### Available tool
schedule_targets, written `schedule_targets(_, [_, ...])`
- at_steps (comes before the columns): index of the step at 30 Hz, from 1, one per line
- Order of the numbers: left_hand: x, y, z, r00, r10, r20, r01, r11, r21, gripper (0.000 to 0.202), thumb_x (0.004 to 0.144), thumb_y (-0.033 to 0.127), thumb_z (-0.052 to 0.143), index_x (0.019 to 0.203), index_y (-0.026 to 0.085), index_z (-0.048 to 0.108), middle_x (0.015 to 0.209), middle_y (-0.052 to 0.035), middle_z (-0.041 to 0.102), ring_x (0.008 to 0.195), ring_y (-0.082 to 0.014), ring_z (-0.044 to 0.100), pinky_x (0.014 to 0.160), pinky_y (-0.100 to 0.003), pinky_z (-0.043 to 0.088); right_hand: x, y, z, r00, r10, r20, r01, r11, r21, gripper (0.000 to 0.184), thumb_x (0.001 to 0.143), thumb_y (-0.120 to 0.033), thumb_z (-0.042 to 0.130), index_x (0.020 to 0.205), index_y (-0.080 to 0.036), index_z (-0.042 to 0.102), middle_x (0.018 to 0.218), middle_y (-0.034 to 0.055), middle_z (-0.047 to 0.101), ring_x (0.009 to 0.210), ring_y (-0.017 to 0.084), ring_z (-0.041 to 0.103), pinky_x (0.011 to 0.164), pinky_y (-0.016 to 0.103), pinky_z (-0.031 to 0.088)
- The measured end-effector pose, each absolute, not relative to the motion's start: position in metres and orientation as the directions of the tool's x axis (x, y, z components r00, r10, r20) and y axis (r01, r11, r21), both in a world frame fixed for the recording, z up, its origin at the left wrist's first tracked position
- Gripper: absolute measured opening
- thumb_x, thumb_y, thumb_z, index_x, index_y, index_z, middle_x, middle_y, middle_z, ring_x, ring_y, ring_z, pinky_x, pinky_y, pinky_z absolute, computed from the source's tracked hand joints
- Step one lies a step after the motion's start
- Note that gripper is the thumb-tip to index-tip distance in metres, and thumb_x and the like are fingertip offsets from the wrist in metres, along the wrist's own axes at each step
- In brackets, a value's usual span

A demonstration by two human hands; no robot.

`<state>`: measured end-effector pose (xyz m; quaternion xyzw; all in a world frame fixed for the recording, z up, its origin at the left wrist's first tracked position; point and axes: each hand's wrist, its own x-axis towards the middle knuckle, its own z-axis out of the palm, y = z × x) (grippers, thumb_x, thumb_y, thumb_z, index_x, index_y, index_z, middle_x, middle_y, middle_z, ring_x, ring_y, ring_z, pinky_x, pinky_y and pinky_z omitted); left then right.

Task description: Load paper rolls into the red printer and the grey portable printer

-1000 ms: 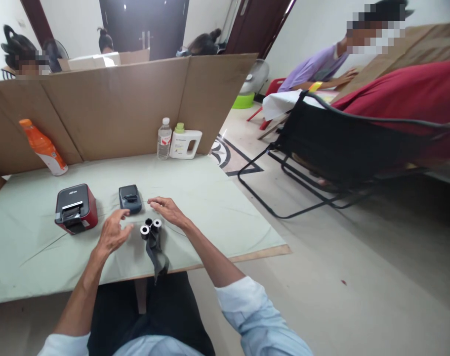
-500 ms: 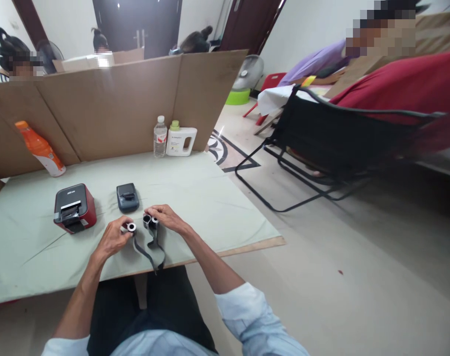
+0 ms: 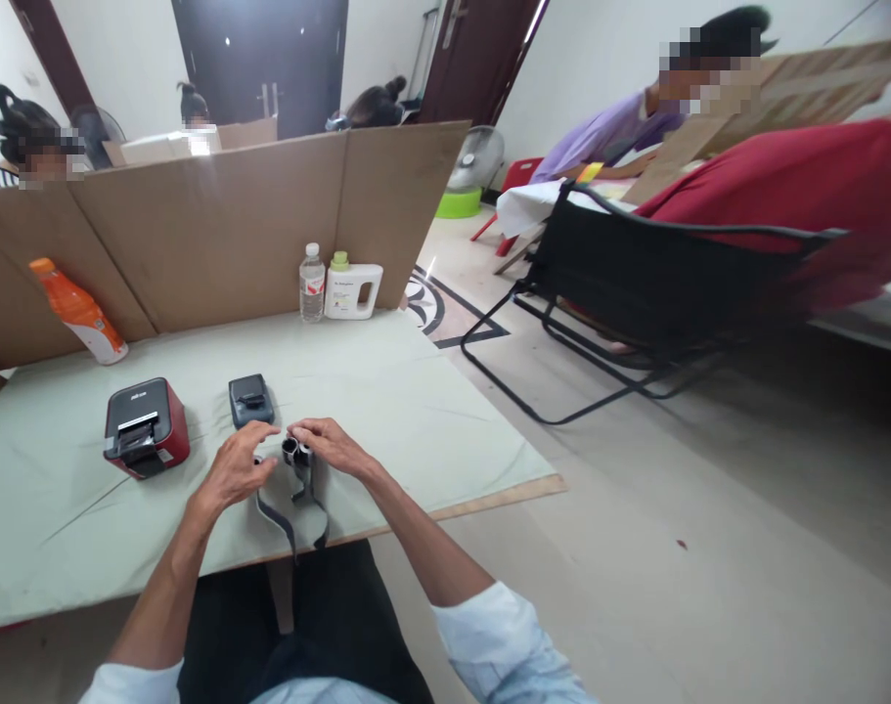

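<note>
Over the table's near edge, my left hand (image 3: 234,469) has its thumb and forefinger spread apart, with nothing visible between them. Partly hidden behind it is a small roll, and its dark strip (image 3: 276,520) trails down past the table edge. My right hand (image 3: 334,448) has its fingertips closed at the top of a pair of small rolls (image 3: 290,448) standing side by side, with dark tails hanging toward the edge. Just beyond the left fingers lies a small dark handheld device (image 3: 251,399). A red and black label printer (image 3: 146,426) sits farther left.
A cardboard screen (image 3: 225,225) borders the back of the cloth-covered table (image 3: 416,411). Against it stand a leaning orange bottle (image 3: 78,311), a water bottle (image 3: 312,284) and a white jug (image 3: 353,288). A black folding chair (image 3: 636,264) and other people are to the right.
My left hand has let go of its roll; thumb and forefinger are now apart. My right hand stays at the pair of rolls. The view has tilted slightly upward.
</note>
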<state>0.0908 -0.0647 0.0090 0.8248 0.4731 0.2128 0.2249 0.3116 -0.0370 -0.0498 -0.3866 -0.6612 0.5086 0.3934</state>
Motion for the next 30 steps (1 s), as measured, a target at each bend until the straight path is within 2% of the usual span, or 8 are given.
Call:
schedule_targets(3, [0.110,-0.054,0.003,0.526,0.843,0.112,0.723,-0.512,0.464,0.058,0.074,0.005,0.059,0.128,0.023,0.067,0.126,-0.0089,0.071,0.119,-0.0274,0.065,0.104,-0.041,0.053,0.310,-0.039,-0.048,-0.407,0.901,0.147,0.112,0.209,-0.971,0.043,0.093,-0.055,0.054,0.086,-0.016,0.069,0.074,0.0005,0.061,0.071,0.016,0.052,0.068,0.028,0.040])
schedule_targets(7, [0.117,-0.048,-0.004,0.512,0.856,0.080,0.748,-0.489,0.448,0.044,0.075,0.007,0.061,0.115,0.023,0.073,0.114,-0.0082,0.074,0.110,-0.0278,0.068,0.098,-0.039,0.054,0.313,-0.040,-0.049,-0.412,0.900,0.140,0.132,0.211,-0.969,0.042,0.094,-0.054,0.053,0.080,-0.016,0.066,0.071,-0.0006,0.058,0.069,0.015,0.050,0.067,0.028,0.039])
schedule_targets(11, [0.105,-0.046,-0.002,0.478,0.867,0.141,0.674,-0.465,0.574,0.029,0.075,0.008,0.061,0.098,0.021,0.073,0.094,-0.0042,0.074,0.087,-0.0209,0.069,0.079,-0.031,0.054,0.314,-0.035,-0.054,-0.399,0.908,0.128,0.101,0.183,-0.978,0.043,0.093,-0.056,0.055,0.087,-0.016,0.070,0.077,0.0013,0.063,0.074,0.017,0.055,0.071,0.028,0.043])
schedule_targets(14, [0.093,-0.043,0.000,0.372,0.904,0.210,0.589,-0.405,0.699,0.024,0.074,0.010,0.061,0.094,0.019,0.070,0.084,-0.0014,0.072,0.075,-0.0163,0.066,0.068,-0.026,0.052,0.312,-0.029,-0.055,-0.392,0.915,0.101,0.040,0.126,-0.991,0.045,0.090,-0.060,0.062,0.093,-0.016,0.072,0.083,0.0035,0.068,0.081,0.019,0.061,0.075,0.030,0.047])
schedule_targets(18, [0.089,-0.037,-0.004,0.253,0.930,0.267,0.461,-0.359,0.812,0.029,0.071,0.006,0.060,0.096,0.018,0.069,0.086,-0.0012,0.073,0.079,-0.0153,0.070,0.074,-0.026,0.054,0.303,-0.020,-0.052,-0.414,0.908,0.061,-0.108,0.017,-0.994,0.052,0.084,-0.065,0.068,0.100,-0.016,0.073,0.089,0.0046,0.072,0.085,0.020,0.065,0.079,0.032,0.051])
schedule_targets(21, [0.092,-0.032,-0.006,0.260,0.930,0.261,0.404,-0.350,0.845,0.030,0.070,0.005,0.061,0.097,0.017,0.069,0.088,-0.0025,0.075,0.082,-0.0162,0.072,0.076,-0.027,0.056,0.296,-0.015,-0.049,-0.439,0.898,0.020,-0.144,-0.048,-0.988,0.054,0.080,-0.064,0.074,0.105,-0.016,0.074,0.087,0.0034,0.072,0.076,0.016,0.063,0.071,0.028,0.049])
schedule_targets(26, [0.077,-0.019,-0.004,0.322,0.892,0.316,0.508,-0.445,0.738,0.034,0.075,0.010,0.064,0.106,0.019,0.072,0.104,-0.0058,0.075,0.095,-0.0203,0.071,0.077,-0.030,0.059,0.293,-0.007,-0.047,-0.397,0.916,-0.055,-0.192,-0.142,-0.971,0.050,0.072,-0.057,0.083,0.100,-0.016,0.072,0.083,0.0015,0.071,0.065,0.011,0.058,0.062,0.024,0.044])
schedule_targets(30, [0.051,0.000,-0.009,0.246,0.893,0.378,0.774,-0.416,0.478,0.030,0.079,0.011,0.060,0.103,0.021,0.074,0.112,-0.0093,0.073,0.109,-0.0282,0.066,0.096,-0.045,0.057,0.295,-0.002,-0.048,-0.343,0.935,-0.092,-0.249,-0.185,-0.951,0.051,0.064,-0.052,0.089,0.094,-0.017,0.069,0.085,0.0017,0.072,0.072,0.014,0.064,0.067,0.026,0.048])
